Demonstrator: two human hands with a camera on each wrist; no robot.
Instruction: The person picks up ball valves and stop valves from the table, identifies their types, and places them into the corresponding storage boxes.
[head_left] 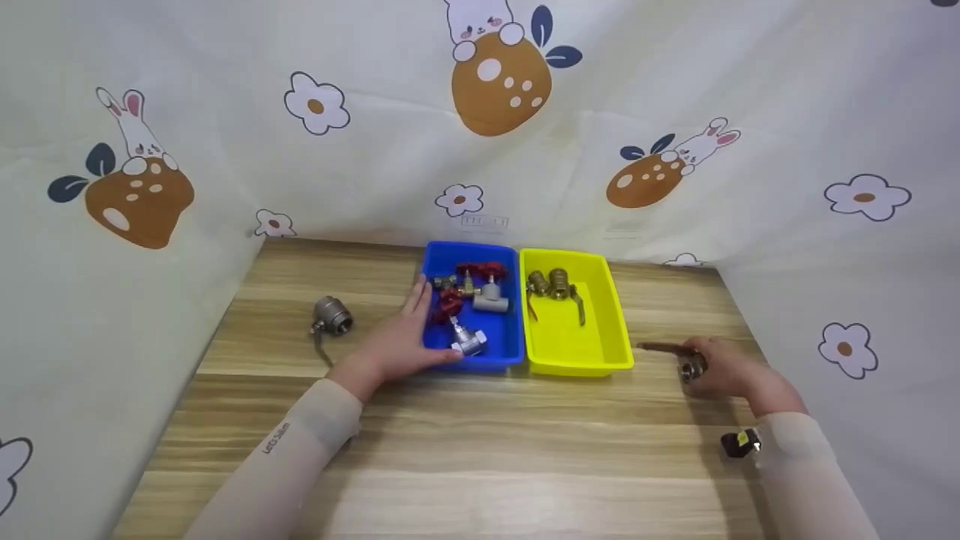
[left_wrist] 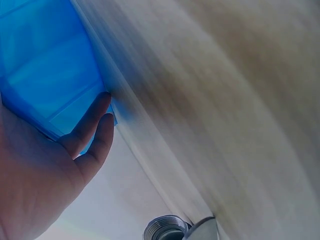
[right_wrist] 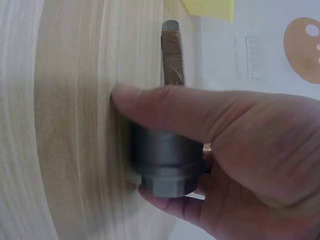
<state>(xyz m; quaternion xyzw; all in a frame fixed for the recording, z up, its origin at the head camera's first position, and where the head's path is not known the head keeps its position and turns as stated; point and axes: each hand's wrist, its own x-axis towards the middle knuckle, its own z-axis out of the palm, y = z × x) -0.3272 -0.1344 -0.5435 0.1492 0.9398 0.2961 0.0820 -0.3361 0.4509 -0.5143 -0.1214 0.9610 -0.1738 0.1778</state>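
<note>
My left hand [head_left: 397,341] rests against the blue bin [head_left: 480,364], its fingers fairly straight along the left wall and its thumb at the front rim. In the left wrist view two fingers [left_wrist: 95,130] touch the bin's outer side. Inside lie several valves, among them a silver valve [head_left: 469,341], a grey one [head_left: 491,296] and red handwheels [head_left: 484,268]. Right of the yellow bin, my right hand [head_left: 727,371] grips a ball valve [right_wrist: 167,155] between thumb and fingers, low over the table. Its brown lever [right_wrist: 173,57] sticks out past the thumb.
Side by side with the blue bin stands the yellow bin [head_left: 577,349], holding two brass ball valves [head_left: 559,285] with levers. A steel ball valve [head_left: 332,315] lies on the wooden table [head_left: 465,450] at left. Patterned curtains [head_left: 375,172] close off the back and sides.
</note>
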